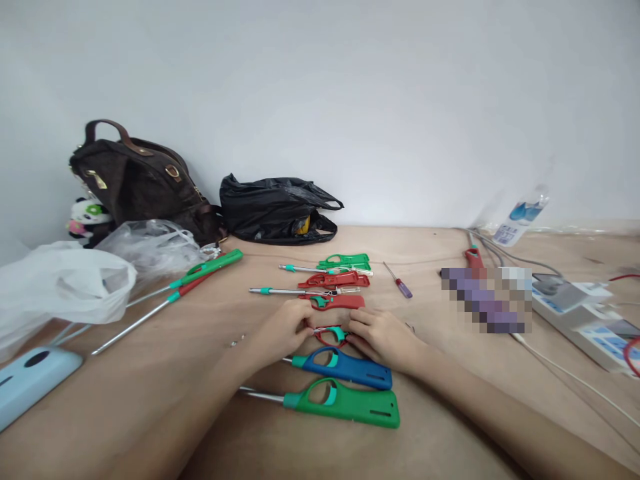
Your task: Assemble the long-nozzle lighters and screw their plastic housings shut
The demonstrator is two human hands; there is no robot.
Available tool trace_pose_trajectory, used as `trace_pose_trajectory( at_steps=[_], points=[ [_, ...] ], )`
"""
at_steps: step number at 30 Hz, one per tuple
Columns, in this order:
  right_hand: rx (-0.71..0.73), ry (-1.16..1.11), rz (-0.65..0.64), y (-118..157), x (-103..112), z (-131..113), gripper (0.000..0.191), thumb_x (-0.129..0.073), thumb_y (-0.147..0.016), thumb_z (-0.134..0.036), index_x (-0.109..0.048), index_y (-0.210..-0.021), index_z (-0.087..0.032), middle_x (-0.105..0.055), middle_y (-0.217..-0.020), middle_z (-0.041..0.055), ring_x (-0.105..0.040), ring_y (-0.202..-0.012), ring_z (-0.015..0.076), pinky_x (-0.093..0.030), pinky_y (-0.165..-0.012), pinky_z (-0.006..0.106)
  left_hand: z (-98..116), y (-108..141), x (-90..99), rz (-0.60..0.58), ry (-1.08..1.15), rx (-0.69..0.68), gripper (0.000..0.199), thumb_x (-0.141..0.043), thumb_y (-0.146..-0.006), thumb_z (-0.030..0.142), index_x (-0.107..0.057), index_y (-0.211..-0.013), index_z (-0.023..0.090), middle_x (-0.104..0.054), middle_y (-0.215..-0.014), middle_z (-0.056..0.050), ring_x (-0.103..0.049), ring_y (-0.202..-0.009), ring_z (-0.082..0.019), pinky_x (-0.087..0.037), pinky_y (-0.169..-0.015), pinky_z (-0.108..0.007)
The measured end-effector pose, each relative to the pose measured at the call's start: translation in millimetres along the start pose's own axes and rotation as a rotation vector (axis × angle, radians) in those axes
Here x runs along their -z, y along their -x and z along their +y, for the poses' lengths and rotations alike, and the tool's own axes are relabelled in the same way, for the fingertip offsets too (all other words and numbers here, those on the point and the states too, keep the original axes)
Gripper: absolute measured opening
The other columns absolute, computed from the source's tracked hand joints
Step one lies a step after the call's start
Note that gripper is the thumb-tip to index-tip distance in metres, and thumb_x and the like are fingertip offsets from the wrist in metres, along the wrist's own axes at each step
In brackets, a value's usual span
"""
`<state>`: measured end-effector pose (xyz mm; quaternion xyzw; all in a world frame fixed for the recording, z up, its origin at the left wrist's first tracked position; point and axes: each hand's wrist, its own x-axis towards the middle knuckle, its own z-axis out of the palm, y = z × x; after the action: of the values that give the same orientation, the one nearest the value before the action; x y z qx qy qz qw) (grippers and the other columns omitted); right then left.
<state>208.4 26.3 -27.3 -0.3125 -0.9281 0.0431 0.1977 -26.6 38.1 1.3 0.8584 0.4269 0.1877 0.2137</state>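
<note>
1 red lighter handle [331,335] with teal trigger, flat between both hands [295,327].

At back left, see dark bag [145,190], panda plush [89,215] beside it, black plastic bag [273,210]; at left, whitish plastic bag [80,267], pale-blue object [37,387]; at right, tilted bottle [523,217], power strip [565,310].

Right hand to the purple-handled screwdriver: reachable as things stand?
Probably yes: the screwdriver lies just beyond the right hand, with nothing visible between them, though that hand is occupied at a red lighter.
</note>
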Motion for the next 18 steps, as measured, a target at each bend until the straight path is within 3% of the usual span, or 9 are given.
trace_pose_trajectory(
  at_steps=[7, 12, 15, 18],
  points=[
    [-0.227, -0.246, -0.046, -4, 8, -3, 0.016, -0.051, -0.093, -0.021, -0.067, -0.091, -0.017, -0.067, -0.092, 0.0063, -0.062, -0.082, 0.0184, -0.047, -0.07, 0.029, -2, 4, -10.5, 0.051, -0.21, -0.06, 0.016, -0.049, -0.075, 0.005, -0.047, -0.065, 0.018, -0.057, -0.077, -0.003, -0.054, -0.072, -0.018, -0.038, -0.062, -0.026],
    [-0.278, -0.509, -0.066, -9, 15, 3, 0.015, -0.053, -0.092, -0.019, -0.068, -0.093, -0.018, -0.07, -0.088, 0.0032, -0.063, -0.078, 0.0164, -0.047, -0.07, 0.028, 5, 4, -9.0, 0.045, -0.269, -0.047, 0.017, -0.048, -0.078, 0.004, -0.049, -0.066, 0.017, -0.057, -0.08, -0.004, -0.055, -0.075, -0.019, -0.04, -0.064, -0.027],
    [-0.307, -0.463, -0.013, -13, 15, 14, 0.016, -0.052, -0.091, -0.017, -0.068, -0.093, -0.018, -0.07, -0.085, 0.0028, -0.062, -0.075, 0.016, -0.046, -0.068, 0.027, 7, 4, -7.9, 0.032, -0.255, -0.027, 0.016, -0.049, -0.077, 0.004, -0.051, -0.068, 0.017, -0.058, -0.081, -0.004, -0.055, -0.075, -0.019, -0.041, -0.065, -0.027],
    [-0.352, -0.198, 0.031, -17, 11, 27, 0.017, -0.051, -0.089, -0.011, -0.067, -0.092, -0.017, -0.068, -0.091, 0.0059, -0.062, -0.082, 0.0185, -0.048, -0.073, 0.03, 6, 4, -7.9, 0.024, -0.246, -0.04, 0.015, -0.049, -0.078, 0.004, -0.054, -0.072, 0.016, -0.059, -0.084, -0.005, -0.056, -0.078, -0.019, -0.041, -0.067, -0.028]
  ],
)
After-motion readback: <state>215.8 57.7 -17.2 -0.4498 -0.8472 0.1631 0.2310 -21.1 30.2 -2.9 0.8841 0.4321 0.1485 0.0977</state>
